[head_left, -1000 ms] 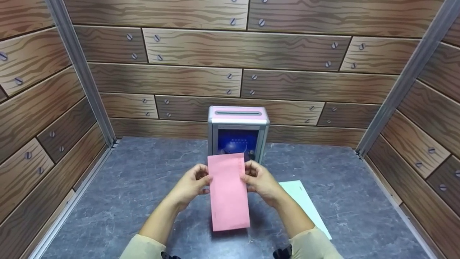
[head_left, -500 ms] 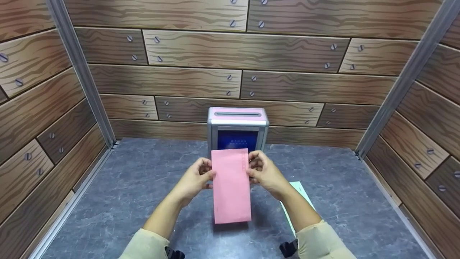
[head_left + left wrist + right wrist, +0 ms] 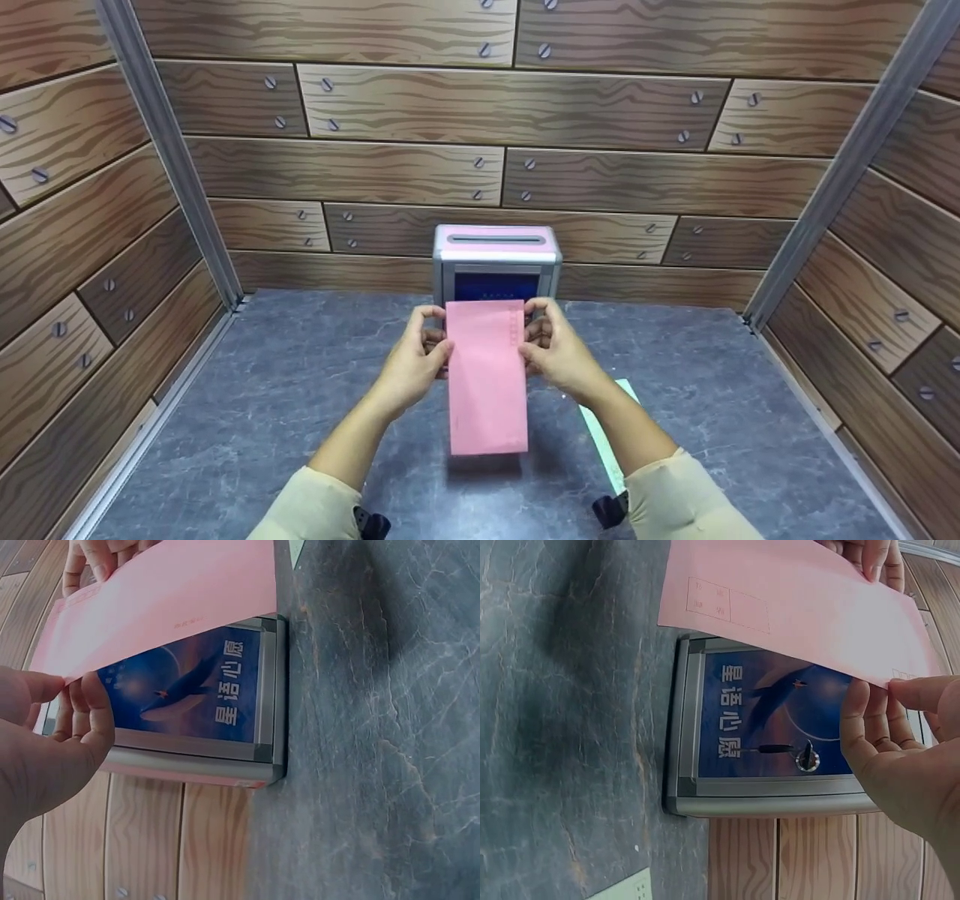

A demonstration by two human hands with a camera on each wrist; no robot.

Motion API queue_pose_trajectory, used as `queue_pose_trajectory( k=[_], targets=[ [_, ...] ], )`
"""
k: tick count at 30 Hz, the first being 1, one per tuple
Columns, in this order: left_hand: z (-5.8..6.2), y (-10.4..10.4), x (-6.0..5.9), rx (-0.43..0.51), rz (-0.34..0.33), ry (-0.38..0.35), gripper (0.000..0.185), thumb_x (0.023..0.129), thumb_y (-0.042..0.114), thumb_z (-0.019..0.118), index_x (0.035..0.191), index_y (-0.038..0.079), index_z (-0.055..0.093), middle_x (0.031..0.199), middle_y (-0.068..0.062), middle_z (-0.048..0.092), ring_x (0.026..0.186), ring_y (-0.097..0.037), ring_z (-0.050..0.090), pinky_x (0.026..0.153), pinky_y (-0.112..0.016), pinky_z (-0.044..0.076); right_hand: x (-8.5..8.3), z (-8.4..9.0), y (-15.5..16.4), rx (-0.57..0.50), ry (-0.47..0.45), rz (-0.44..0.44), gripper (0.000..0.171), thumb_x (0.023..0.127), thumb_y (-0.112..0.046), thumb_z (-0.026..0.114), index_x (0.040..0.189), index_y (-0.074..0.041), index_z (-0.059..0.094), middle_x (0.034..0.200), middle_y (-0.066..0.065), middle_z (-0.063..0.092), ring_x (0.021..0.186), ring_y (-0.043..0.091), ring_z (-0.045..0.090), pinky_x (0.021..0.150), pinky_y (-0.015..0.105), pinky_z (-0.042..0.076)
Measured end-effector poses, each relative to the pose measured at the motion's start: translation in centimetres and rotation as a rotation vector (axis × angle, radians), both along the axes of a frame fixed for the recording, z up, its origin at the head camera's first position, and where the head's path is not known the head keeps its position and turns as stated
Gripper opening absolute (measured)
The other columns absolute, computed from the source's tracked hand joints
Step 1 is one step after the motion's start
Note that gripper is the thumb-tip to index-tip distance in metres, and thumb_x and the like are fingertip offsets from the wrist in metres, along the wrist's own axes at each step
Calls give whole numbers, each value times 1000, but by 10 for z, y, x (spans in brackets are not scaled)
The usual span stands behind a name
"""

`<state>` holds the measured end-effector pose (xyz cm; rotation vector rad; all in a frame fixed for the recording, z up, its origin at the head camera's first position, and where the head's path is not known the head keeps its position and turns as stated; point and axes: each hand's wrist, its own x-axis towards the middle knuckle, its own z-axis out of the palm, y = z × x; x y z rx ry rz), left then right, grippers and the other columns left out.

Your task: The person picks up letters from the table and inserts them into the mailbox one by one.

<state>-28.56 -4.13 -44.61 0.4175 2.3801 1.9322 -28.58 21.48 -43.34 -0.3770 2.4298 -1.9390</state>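
Observation:
A pink envelope (image 3: 487,382) is held upright in front of the slotted box, clear of the table. My left hand (image 3: 415,356) pinches its left edge between thumb and fingers, and my right hand (image 3: 559,351) pinches the right edge at about the same height. Behind the envelope stands a metal-framed box (image 3: 495,251) with a pink top and a long slot (image 3: 495,239). In the right wrist view, its blue front panel (image 3: 765,705) carries a lock with a key (image 3: 807,757). The envelope hides most of this front from the head view.
A pale green envelope or paper (image 3: 604,442) lies on the grey marbled tabletop (image 3: 300,397), partly hidden under my right forearm. Wood-patterned walls (image 3: 435,105) with metal corner posts (image 3: 814,180) enclose the table at the back and sides.
Both hands have raised the pink envelope and carried it forward, slightly right, towards the box. It now covers more of the blue front. My right forearm hides more of the green piece.

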Motion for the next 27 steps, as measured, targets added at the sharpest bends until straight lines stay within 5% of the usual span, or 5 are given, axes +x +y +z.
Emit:
queue_pose_trajectory(
  k=[12, 19, 27],
  targets=[
    [6, 2, -1, 8, 15, 97, 43, 111, 8, 58, 148, 23, 41, 120, -17, 70, 93, -20, 70, 79, -36, 67, -1, 14, 2, 35, 81, 1, 53, 102, 10, 59, 146, -10, 38, 100, 11, 60, 80, 20, 60, 63, 26, 57],
    [15, 4, -3, -69, 33, 206, 45, 109, 8, 61, 148, 20, 43, 118, -17, 74, 93, -20, 74, 74, -31, 67, -2, 21, 1, 1, 114, -20, 54, 100, 14, 58, 146, -7, 39, 96, 9, 60, 77, 19, 60, 61, 24, 56],
    [27, 5, -4, -134, 52, 272, 44, 110, 8, 61, 147, 22, 43, 116, -14, 76, 92, -21, 73, 76, -39, 66, -4, 29, 1, 42, 114, -40, 40, 103, 10, 59, 139, 0, 47, 99, 10, 61, 83, 18, 60, 66, 25, 57]
  ],
)
